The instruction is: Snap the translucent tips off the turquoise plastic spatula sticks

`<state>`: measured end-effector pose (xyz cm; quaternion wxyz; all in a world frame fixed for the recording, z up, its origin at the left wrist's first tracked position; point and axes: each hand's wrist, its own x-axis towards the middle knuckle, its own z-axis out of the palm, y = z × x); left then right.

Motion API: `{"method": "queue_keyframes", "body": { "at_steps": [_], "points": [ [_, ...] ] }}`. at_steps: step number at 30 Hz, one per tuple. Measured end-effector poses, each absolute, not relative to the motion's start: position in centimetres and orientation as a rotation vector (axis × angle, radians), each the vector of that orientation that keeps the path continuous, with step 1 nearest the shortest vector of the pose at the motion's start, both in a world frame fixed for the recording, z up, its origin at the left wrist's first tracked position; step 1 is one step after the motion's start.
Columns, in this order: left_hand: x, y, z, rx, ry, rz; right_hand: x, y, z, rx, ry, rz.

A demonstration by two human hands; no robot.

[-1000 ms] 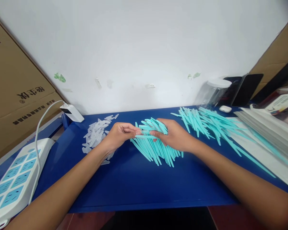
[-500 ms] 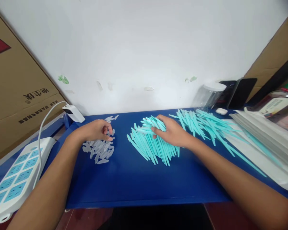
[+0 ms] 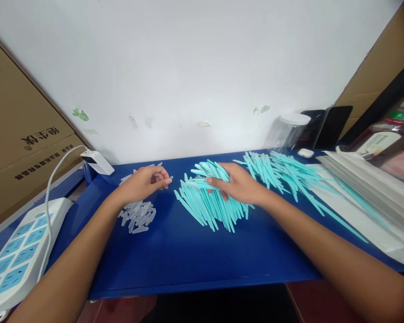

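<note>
My left hand [image 3: 151, 181] is closed in a pinch on a small translucent cap [image 3: 171, 178], which sticks out past the thumb and fingertip. Beneath and behind this hand lies a pile of similar translucent caps [image 3: 139, 217], partly hidden by it. My right hand [image 3: 235, 181] is wrapped round a bunch of slim turquoise sticks [image 3: 210, 169], fanned out toward the left. Directly below it, a larger heap of the same tapered sticks [image 3: 202, 204] rests on the blue table [image 3: 195, 260]. The two hands are apart, with a narrow gap between them.
More turquoise sticks [image 3: 283, 172] lie to the right, some across white packaging [image 3: 370, 197]. Along the wall stand a clear jar [image 3: 289, 130], a phone [image 3: 333, 128], and a white earbud case [image 3: 305, 153]. A power strip [image 3: 23, 251] and white device [image 3: 97, 162] are at left.
My left hand has moved right and slightly up from the cap pile, a translucent cap now showing at its fingertips. My right hand keeps its bunch of sticks, almost in place. The view has shifted slightly.
</note>
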<state>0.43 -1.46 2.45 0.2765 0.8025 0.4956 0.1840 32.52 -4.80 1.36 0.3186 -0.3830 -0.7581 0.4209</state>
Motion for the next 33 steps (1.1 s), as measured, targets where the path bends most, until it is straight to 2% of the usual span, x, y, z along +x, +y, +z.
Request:
{"method": "queue_keyframes", "body": {
  "at_steps": [4,12,25,33],
  "points": [
    [2.6,-2.5,2.1,1.979,1.166,0.757,32.4,-4.8,1.2,-0.990,-1.998,1.095],
    [4.7,-3.3,0.4,1.860,1.095,0.905,32.2,-4.8,0.8,-1.075,-2.035,0.990],
    [5.3,-4.1,0.8,1.900,1.045,0.955,31.8,-5.2,1.0,-1.037,-2.058,1.044],
    [5.6,-4.5,-0.5,1.758,1.024,0.823,31.2,-6.1,0.4,-1.132,-2.123,1.006]
  ]
}}
